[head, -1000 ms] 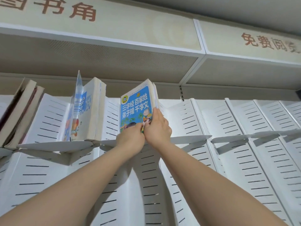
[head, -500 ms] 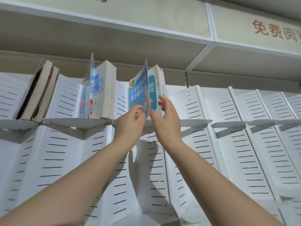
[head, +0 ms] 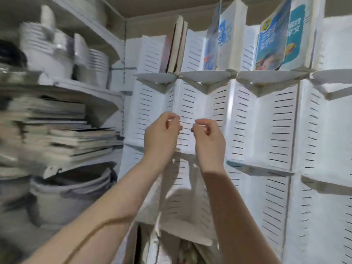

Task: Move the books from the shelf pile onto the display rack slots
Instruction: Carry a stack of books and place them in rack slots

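Both grips are loosely curled and empty, left hand (head: 162,137) and right hand (head: 209,142) before the display rack (head: 282,130).

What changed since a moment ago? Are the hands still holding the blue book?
No. The left hand and right hand let go of the blue book and came down, empty, in front of the rack. The book stayed standing in its top slot; the books beside it stayed too.
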